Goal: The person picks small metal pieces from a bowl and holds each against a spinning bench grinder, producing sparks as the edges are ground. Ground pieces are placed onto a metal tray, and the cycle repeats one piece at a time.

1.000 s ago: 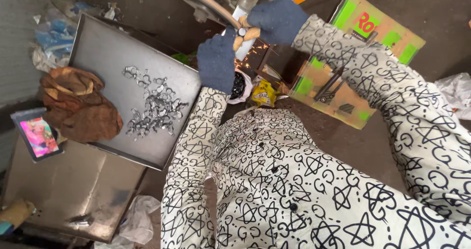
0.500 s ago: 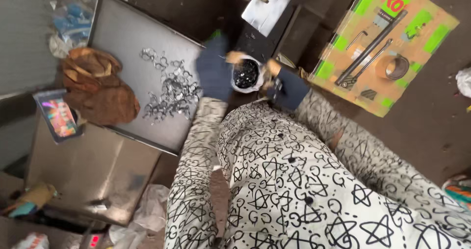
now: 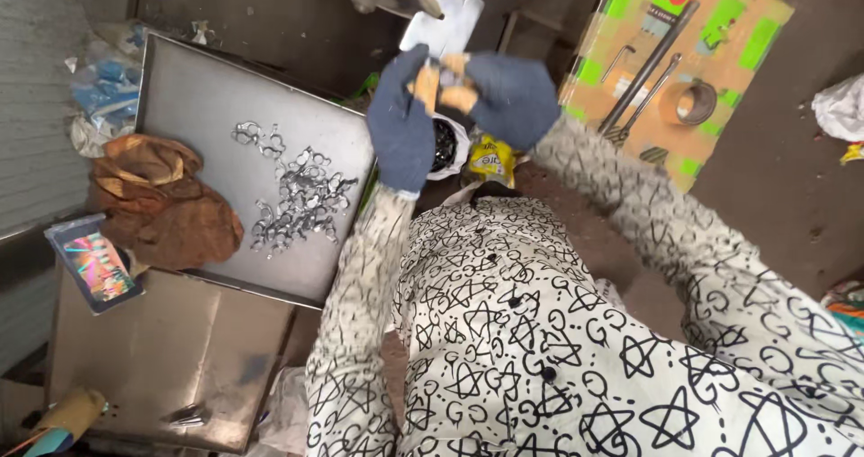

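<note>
While both gloved hands meet near the top centre of the frame, the left hand (image 3: 402, 122) in its dark blue knit glove curls its bare fingertips around a small metal piece (image 3: 447, 68), and the right hand (image 3: 511, 97), gloved the same way, pinches that piece from the other side. Just below them sits a small round white container of dark bits (image 3: 445, 144), with a yellow packet (image 3: 490, 158) beside it. Left of centre, a flat steel tray (image 3: 198, 106) carries a scatter of shiny bent metal clips (image 3: 301, 196). Further left lies a crumpled brown cloth (image 3: 162, 200). Upper right, a cardboard sheet with green patches (image 3: 684, 25) holds long rods and a tape roll (image 3: 688, 103).
</note>
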